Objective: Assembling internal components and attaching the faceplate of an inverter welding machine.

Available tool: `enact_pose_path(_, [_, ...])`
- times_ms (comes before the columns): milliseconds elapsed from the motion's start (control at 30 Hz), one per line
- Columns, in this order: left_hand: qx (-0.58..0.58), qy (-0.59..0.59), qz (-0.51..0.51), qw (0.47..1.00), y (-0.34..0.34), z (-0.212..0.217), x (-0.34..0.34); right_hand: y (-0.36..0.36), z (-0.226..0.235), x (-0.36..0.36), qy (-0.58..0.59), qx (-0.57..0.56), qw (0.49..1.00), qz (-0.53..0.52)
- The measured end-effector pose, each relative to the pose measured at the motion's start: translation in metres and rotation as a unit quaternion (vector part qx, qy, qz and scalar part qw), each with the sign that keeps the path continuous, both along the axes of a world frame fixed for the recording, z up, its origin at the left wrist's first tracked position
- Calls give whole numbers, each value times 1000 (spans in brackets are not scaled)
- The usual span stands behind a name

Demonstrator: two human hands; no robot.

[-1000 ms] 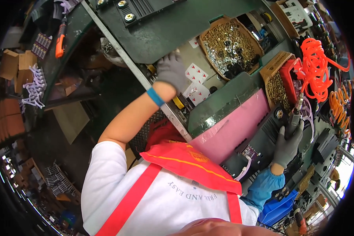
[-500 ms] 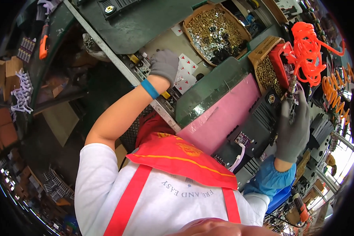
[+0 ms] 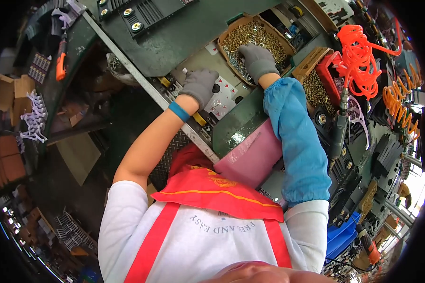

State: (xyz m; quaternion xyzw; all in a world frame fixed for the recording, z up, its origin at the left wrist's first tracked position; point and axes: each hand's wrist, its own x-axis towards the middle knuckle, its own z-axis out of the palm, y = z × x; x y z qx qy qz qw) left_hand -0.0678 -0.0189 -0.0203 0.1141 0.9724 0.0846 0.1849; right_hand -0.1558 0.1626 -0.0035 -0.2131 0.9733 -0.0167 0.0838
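Observation:
My left hand (image 3: 199,87), in a grey glove, is closed with fingers curled. It rests over a sheet of warning labels (image 3: 225,89) with red triangles, beside a row of small parts at the bench edge. Whatever its fingers hold is hidden. My right hand (image 3: 259,61), also gloved and with a blue sleeve on the arm, reaches into a cardboard tray (image 3: 225,38) of brass-coloured nuts (image 3: 252,33) and silvery washers. Its fingers are bent down among the hardware, and what they pinch cannot be made out. A dark power screwdriver (image 3: 338,134) lies apart, right of my right arm.
A red coiled hose (image 3: 361,61) hangs at the right, beside a red bin (image 3: 327,78) and a box of brass fasteners (image 3: 316,92). Black finned housings (image 3: 148,16) stand at the far bench. A pink panel (image 3: 252,151) lies between my arms.
My right hand has let go of the screwdriver and moved left to the hardware tray. My left hand has stayed over the labels. More black housings show at the top.

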Motion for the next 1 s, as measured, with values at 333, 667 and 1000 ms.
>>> enact_pose_path(333, [95,60,27,993,0,-10,-3,24,73,54,-51,-387,920,-17])
enact_pose_path(667, [139,28,-8,990,24,10,-11,41,102,104,-148,-472,858,-142])
enact_pose_path(1000, [602,-101,107,785,26,102,45,35,121,121,-285,-604,738,-96])
